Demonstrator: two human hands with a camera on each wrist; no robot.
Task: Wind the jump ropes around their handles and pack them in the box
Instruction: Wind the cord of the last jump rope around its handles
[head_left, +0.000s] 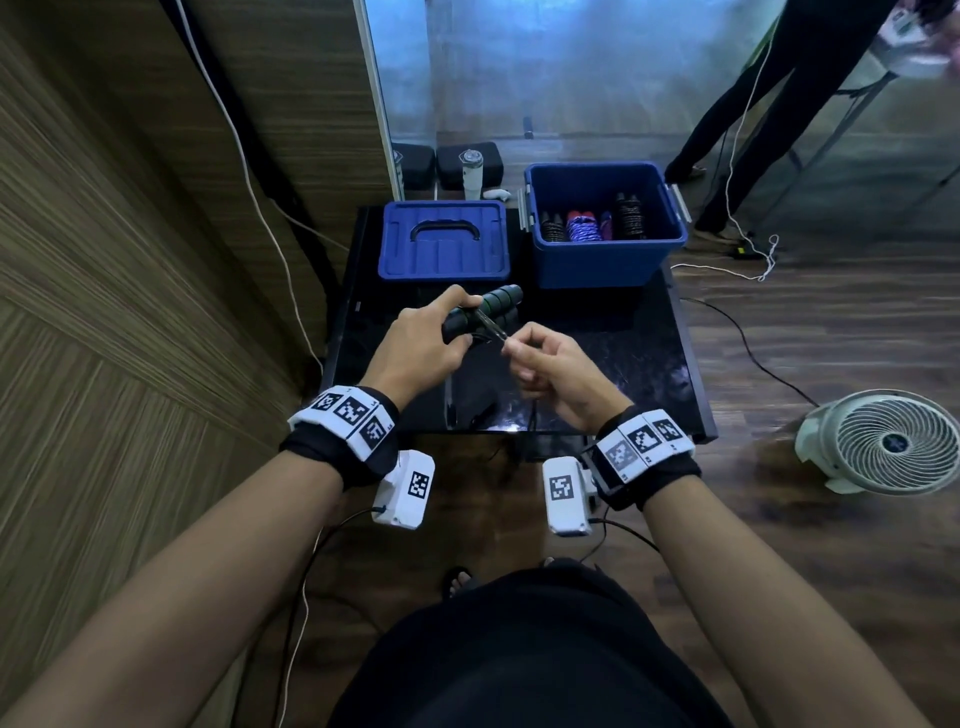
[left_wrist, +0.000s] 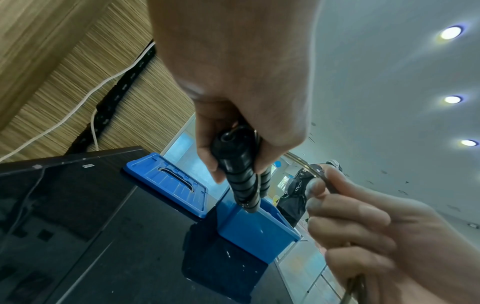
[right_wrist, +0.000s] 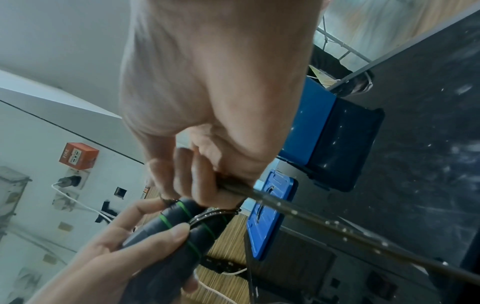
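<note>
My left hand (head_left: 421, 338) grips a pair of black jump rope handles with green rings (head_left: 493, 304) above the black table (head_left: 649, 353); the handles (left_wrist: 241, 179) point toward the box. My right hand (head_left: 550, 364) pinches the thin dark rope (head_left: 493, 330) just right of the handles. The rope (right_wrist: 337, 228) runs taut from the right fingers and trails down past the table's front edge. One turn of rope crosses the handles (right_wrist: 182, 222). The open blue box (head_left: 605, 223) at the back right holds several wound ropes (head_left: 584, 226).
The blue lid (head_left: 444, 241) lies flat left of the box. A white fan (head_left: 888, 441) stands on the floor at the right. A person's legs (head_left: 753, 119) and cables are behind the table. A wood wall runs along the left.
</note>
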